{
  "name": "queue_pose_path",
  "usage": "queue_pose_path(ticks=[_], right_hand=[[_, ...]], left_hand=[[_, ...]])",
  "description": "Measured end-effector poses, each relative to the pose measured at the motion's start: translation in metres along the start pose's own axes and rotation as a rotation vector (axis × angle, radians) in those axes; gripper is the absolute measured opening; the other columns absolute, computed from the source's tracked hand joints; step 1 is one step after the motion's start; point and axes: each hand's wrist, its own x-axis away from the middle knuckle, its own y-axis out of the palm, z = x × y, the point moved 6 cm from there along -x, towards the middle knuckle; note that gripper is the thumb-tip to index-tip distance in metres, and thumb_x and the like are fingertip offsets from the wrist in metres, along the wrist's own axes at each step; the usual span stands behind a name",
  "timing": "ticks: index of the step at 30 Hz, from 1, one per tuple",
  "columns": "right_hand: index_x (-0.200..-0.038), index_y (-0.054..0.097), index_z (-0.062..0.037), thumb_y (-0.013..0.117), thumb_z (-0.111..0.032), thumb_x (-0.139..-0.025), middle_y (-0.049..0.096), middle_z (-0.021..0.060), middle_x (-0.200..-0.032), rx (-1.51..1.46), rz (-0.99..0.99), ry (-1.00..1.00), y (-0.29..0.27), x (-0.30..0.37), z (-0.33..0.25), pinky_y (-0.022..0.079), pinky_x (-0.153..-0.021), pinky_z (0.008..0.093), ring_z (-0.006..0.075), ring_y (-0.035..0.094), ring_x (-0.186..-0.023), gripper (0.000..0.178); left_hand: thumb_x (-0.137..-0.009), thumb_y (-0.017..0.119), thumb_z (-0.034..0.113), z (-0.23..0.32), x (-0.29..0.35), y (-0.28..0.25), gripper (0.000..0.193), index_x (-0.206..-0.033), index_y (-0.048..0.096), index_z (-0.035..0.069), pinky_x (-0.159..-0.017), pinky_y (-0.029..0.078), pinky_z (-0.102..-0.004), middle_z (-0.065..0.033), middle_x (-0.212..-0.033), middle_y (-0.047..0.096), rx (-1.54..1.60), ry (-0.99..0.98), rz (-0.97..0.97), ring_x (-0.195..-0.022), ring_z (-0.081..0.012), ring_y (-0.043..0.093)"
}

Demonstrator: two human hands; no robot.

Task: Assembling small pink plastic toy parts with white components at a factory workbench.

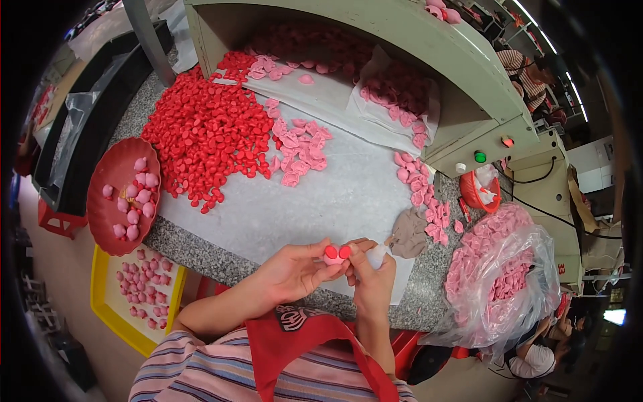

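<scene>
Close to the table's near edge, my two hands meet around a small pink piece (332,258) with two red ovals on it. My left hand (295,271) pinches it between thumb and fingers. From the other side, the fingertips of my right hand (372,275) press against it. A whitish, translucent bottle-like thing (377,256) is tucked in my right hand, mostly hidden by the fingers. Before my hands lies pale sheeting (281,221), with a heap of small red pieces (207,127) at the left and hollow pink pieces (301,151) beside it.
A grey-green machine (429,47) arches over the far side. Left are a red scalloped bowl (100,221) and a yellow tray (100,305) holding pink pieces. Right are a brown cloth (408,233), an orange basket (474,193) and a plastic bag (536,268) of pink pieces. Other people appear far right.
</scene>
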Motion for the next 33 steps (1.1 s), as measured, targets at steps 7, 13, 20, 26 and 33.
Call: queue_pose_path(ticks=[7,13,20,26,33], right_hand=[[-0.074,0.058,0.0008,0.062,-0.014,-0.079,0.057,0.0057,-0.066,0.063,-0.006,-0.025,0.007,-0.007,0.0,0.032,-0.039,0.0171,0.0059,0.045,-0.047,0.016],[-0.08,0.059,0.0017,0.062,-0.013,-0.078,0.058,0.0077,-0.075,0.164,0.053,0.053,-0.004,-0.009,0.01,0.032,-0.04,0.0175,0.0066,0.048,-0.05,0.015],[-0.095,0.053,0.0013,0.057,-0.003,-0.077,0.056,0.0093,-0.088,0.149,0.017,-0.013,0.015,-0.006,0.005,0.036,-0.044,0.0188,0.0089,0.052,-0.058,0.019],[-0.096,0.051,-0.0017,0.054,-0.001,-0.077,0.052,0.0081,-0.099,0.339,0.082,-0.266,-0.008,-0.001,-0.007,0.041,-0.057,0.022,0.0123,0.053,-0.074,0.02],[-0.106,0.054,-0.0018,0.061,-0.008,-0.077,0.052,0.0084,-0.094,0.677,0.552,-0.451,-0.12,-0.007,-0.066,0.04,-0.061,0.0259,0.0174,0.049,-0.074,0.031]], left_hand=[[-0.081,0.055,0.008,0.082,0.045,0.002,0.024,-0.104,0.053,-0.001,-0.076,0.048,-0.0275,-0.0103,-0.097,0.056,-0.635,0.781,0.228,-0.09,-0.0166,0.055],[-0.077,0.056,0.004,0.194,0.211,0.005,0.021,-0.098,0.058,0.005,-0.079,0.043,-0.0271,-0.0073,-0.1,0.055,-1.593,1.869,1.489,-0.092,-0.0182,0.054],[-0.07,0.066,0.008,0.157,0.119,0.041,0.024,-0.092,0.059,0.003,-0.076,0.042,-0.032,-0.0113,-0.091,0.055,-1.912,1.87,1.065,-0.086,-0.0244,0.053],[-0.065,0.068,0.006,0.115,0.035,0.061,0.034,-0.096,0.053,0.003,-0.068,0.042,-0.0374,-0.0121,-0.088,0.052,-2.122,1.66,0.671,-0.081,-0.0299,0.049],[-0.069,0.064,0.007,0.185,0.052,0.087,0.022,-0.089,0.057,0.002,-0.069,0.043,-0.038,-0.014,-0.084,0.055,-2.144,1.683,0.911,-0.079,-0.0314,0.053]])
